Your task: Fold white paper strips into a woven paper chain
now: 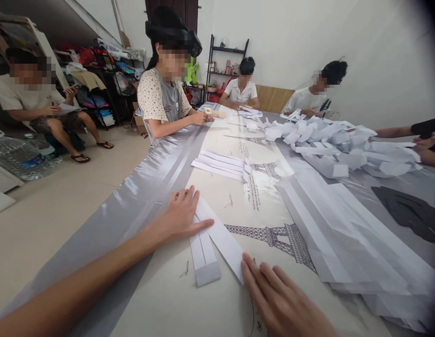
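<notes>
My left hand [182,213] lies flat, fingers spread, across two white paper strips on the table. One folded strip [204,255] has a long line down its middle and a greyish band at the near end. The other, a plain paper strip [226,243], slants down to the right from under the left hand. At its near end is my right hand [279,295], fingers close together with the fingertips on the strip's edge; its thumb is not clearly visible. Beyond the left hand lies a small group of folded paper strips [221,164].
A stack of large white paper sheets [354,234] lies at right. Behind it is a heap of folded paper pieces [329,140]. The table has an Eiffel Tower-printed cloth [161,299]. A person [164,98] stands across, holding a wooden piece [213,113]; other people sit around.
</notes>
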`<state>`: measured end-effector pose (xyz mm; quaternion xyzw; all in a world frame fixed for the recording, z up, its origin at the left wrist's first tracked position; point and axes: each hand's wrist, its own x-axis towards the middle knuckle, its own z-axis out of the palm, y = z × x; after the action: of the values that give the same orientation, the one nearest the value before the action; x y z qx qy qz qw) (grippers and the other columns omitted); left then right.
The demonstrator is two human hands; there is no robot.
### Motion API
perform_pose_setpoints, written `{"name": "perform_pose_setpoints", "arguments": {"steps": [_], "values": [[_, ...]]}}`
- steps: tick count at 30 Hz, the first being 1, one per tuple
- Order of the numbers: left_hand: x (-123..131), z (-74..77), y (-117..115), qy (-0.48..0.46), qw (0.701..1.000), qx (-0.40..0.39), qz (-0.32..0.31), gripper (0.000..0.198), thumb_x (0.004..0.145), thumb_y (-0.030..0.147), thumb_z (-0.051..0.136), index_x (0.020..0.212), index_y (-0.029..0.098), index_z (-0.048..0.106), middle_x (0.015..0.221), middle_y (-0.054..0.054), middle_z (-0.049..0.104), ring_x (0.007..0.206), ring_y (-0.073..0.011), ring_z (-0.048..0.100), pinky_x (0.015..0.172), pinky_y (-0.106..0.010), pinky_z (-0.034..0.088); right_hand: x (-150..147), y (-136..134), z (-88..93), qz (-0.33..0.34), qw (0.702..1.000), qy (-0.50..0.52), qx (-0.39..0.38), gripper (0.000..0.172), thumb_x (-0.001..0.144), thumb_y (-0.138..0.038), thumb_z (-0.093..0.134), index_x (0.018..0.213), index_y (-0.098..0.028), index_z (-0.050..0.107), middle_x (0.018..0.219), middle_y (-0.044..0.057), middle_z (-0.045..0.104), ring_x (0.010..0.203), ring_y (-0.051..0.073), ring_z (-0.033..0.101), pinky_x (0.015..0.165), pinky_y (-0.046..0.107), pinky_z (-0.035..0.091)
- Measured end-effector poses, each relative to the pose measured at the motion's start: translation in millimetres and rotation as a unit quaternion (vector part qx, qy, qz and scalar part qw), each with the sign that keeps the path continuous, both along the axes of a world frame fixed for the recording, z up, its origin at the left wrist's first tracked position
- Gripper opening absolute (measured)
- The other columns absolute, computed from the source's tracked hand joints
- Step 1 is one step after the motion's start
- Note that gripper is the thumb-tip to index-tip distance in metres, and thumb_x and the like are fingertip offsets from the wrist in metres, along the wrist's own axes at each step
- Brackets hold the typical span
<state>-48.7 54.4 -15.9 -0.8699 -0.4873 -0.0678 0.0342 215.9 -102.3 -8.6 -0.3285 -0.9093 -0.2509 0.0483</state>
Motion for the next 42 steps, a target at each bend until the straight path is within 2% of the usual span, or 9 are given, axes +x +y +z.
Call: {"name": "perform_pose_setpoints", "arguments": {"steps": [4, 7, 9, 13, 17, 22, 28, 35, 42], "values": [[0.6, -1.6, 2.0, -0.005, 1.000, -0.017, 0.007, 0.092, 0.091, 0.080, 0.033, 0.146, 0.006, 0.044, 0.157, -0.026, 0.038, 0.136, -0.0452, 0.042, 0.108, -0.058, 0.032, 9.1, -11.3, -1.0, -0.022, 0.999, 0.044, -0.003, 0.038, 0.085, -0.006, 0.053, 0.121, -0.006, 0.066, 0.118, 0.017, 0.073, 0.102, 0.030, 0.066, 0.082, 0.039, 0.055], [-0.3, -2.5, 3.0, -0.025, 1.000, -0.017, 0.008, 0.093, 0.090, 0.082, 0.034, 0.145, 0.008, 0.045, 0.156, -0.025, 0.039, 0.136, -0.0458, 0.042, 0.108, -0.058, 0.032, 2.1, 14.8, 9.9, -0.028, 0.992, 0.097, -0.079, 0.025, 0.085, -0.005, 0.055, 0.105, -0.010, 0.070, 0.081, 0.009, 0.073, 0.079, 0.025, 0.065, 0.069, 0.034, 0.053], [-0.9, -2.8, 3.1, -0.034, 0.999, -0.012, 0.005, 0.092, 0.089, 0.083, 0.034, 0.145, 0.010, 0.046, 0.156, -0.023, 0.040, 0.136, -0.0454, 0.043, 0.108, -0.057, 0.033, -10.8, 45.5, 18.6, -0.084, 0.978, 0.100, -0.164, 0.021, 0.093, -0.005, 0.051, 0.100, -0.014, 0.068, 0.064, 0.003, 0.064, 0.064, 0.019, 0.059, 0.055, 0.028, 0.044], [-1.2, -1.4, 1.8, -0.024, 1.000, 0.001, -0.001, 0.090, 0.090, 0.082, 0.031, 0.143, 0.011, 0.048, 0.155, -0.024, 0.041, 0.134, -0.0428, 0.045, 0.106, -0.056, 0.034, -45.4, 110.5, 22.3, -0.102, 0.969, 0.090, -0.208, 0.027, 0.100, -0.007, 0.044, 0.113, -0.017, 0.064, 0.083, 0.004, 0.066, 0.074, 0.017, 0.060, 0.057, 0.025, 0.040], [-0.6, 1.2, -0.3, -0.026, 1.000, 0.002, 0.000, 0.087, 0.092, 0.081, 0.033, 0.141, 0.011, 0.050, 0.154, -0.023, 0.043, 0.134, -0.0421, 0.046, 0.106, -0.056, 0.035, -65.3, 144.1, 15.2, -0.088, 0.973, 0.075, -0.198, 0.033, 0.096, -0.003, 0.047, 0.119, -0.020, 0.063, 0.092, 0.005, 0.065, 0.082, 0.019, 0.061, 0.066, 0.028, 0.043], [0.1, -0.1, -1.3, -0.019, 1.000, 0.004, 0.002, 0.088, 0.091, 0.081, 0.035, 0.141, 0.010, 0.050, 0.154, -0.024, 0.043, 0.133, -0.0417, 0.046, 0.107, -0.055, 0.035, -71.1, 146.5, 12.2, -0.109, 0.977, 0.050, -0.176, 0.040, 0.095, -0.001, 0.045, 0.130, -0.017, 0.058, 0.101, 0.011, 0.066, 0.093, 0.024, 0.062, 0.077, 0.033, 0.048], [-1.2, -6.9, 1.7, -0.028, 0.999, 0.020, -0.001, 0.094, 0.091, 0.082, 0.033, 0.145, 0.007, 0.046, 0.154, -0.025, 0.042, 0.134, -0.0405, 0.046, 0.107, -0.055, 0.035, -82.7, 155.2, 4.0, -0.144, 0.975, 0.046, -0.161, 0.047, 0.094, -0.003, 0.049, 0.140, -0.008, 0.046, 0.110, 0.016, 0.064, 0.099, 0.028, 0.061, 0.077, 0.035, 0.052], [-1.2, -2.1, 1.6, -0.045, 0.999, 0.011, -0.008, 0.091, 0.090, 0.083, 0.035, 0.141, 0.009, 0.052, 0.152, -0.024, 0.046, 0.132, -0.0416, 0.048, 0.105, -0.056, 0.036, -77.9, 156.6, 3.5, -0.122, 0.976, 0.060, -0.168, 0.052, 0.096, -0.004, 0.046, 0.146, -0.022, 0.042, 0.106, 0.009, 0.063, 0.090, 0.022, 0.061, 0.069, 0.030, 0.050], [-1.2, 0.2, 1.7, -0.048, 0.999, -0.009, 0.005, 0.095, 0.087, 0.086, 0.035, 0.143, 0.011, 0.049, 0.154, -0.024, 0.043, 0.134, -0.0414, 0.046, 0.106, -0.055, 0.035, -80.2, 156.2, 1.0, -0.134, 0.971, 0.089, -0.178, 0.055, 0.094, -0.005, 0.050, 0.146, -0.022, 0.044, 0.105, 0.009, 0.061, 0.089, 0.023, 0.059, 0.072, 0.031, 0.049]]}}
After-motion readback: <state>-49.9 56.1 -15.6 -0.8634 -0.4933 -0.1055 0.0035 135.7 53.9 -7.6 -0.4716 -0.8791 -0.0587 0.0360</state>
